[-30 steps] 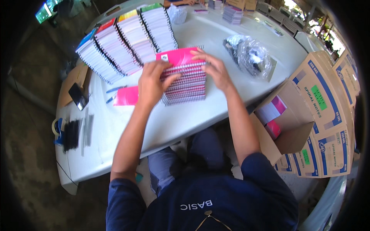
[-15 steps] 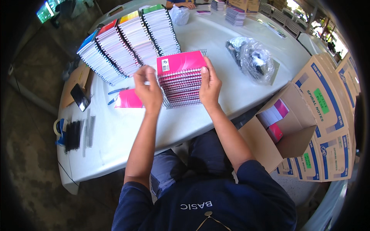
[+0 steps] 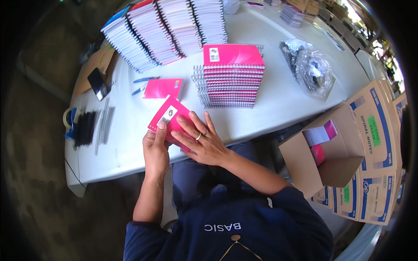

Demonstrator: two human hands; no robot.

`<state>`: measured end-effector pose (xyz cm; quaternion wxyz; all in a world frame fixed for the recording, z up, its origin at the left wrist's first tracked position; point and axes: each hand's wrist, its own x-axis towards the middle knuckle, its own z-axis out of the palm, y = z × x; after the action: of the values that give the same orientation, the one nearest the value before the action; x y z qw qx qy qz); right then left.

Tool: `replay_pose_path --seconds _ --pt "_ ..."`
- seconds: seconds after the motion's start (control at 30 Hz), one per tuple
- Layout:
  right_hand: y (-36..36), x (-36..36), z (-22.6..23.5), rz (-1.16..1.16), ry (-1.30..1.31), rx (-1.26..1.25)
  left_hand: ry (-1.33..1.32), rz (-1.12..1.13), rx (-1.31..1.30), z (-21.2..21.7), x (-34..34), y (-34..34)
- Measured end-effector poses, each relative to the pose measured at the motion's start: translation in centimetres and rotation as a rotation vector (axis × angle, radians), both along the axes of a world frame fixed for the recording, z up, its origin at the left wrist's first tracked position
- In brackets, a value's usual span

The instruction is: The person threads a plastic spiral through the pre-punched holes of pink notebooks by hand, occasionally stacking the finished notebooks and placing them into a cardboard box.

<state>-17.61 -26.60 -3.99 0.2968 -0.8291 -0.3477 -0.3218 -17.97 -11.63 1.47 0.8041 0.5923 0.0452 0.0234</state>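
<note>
While the left hand (image 3: 156, 145) grips a pink notebook (image 3: 173, 119) from below, thumb up along its left edge and fingers closed behind it, the right hand (image 3: 201, 142) lies flat across its lower cover, fingers spread and gripping nothing. The notebook tilts over the table (image 3: 130, 148) edge, just before a pink stack (image 3: 230, 76) and near a second notebook (image 3: 163, 88).
</note>
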Motion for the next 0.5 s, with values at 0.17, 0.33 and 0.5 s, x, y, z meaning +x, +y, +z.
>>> replay_pose_path --seconds 0.17,0.33,0.5 --pt "-0.8 1.6 1.3 0.165 -0.234 0.019 0.011 0.008 -0.268 2.7 0.0 2.2" --pt "-2.3 4.3 1.9 0.243 0.095 0.32 0.021 -0.149 -0.219 1.4 0.3 2.6" --pt "-3.6 6.5 -3.0 0.327 0.873 0.718 -0.128 -0.09 0.254 -2.6 3.6 2.4"
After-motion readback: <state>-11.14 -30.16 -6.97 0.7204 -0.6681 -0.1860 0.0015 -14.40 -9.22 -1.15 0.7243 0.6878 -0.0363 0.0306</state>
